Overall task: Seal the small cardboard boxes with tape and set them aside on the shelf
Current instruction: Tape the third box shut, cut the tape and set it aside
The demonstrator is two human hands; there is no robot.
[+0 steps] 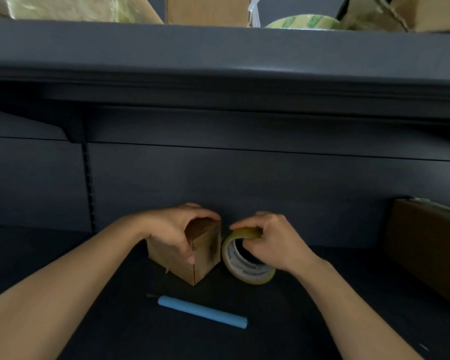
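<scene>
A small brown cardboard box [205, 258] stands on the dark lower shelf [115, 320], one corner toward me. My left hand [177, 227] grips it from above, fingers over the top and thumb down the front face. Right beside the box is a roll of yellowish clear tape [240, 266], tilted on its edge. My right hand [273, 242] holds the roll at its top rim, fingers through the core. Whether tape touches the box is hidden by my fingers.
A light blue cylinder-shaped tool [202, 311] lies on the shelf in front of the box. A larger brown box [426, 245] stands at the right. The upper shelf [218, 48] carries taped boxes [208, 9] and another tape roll [302, 22].
</scene>
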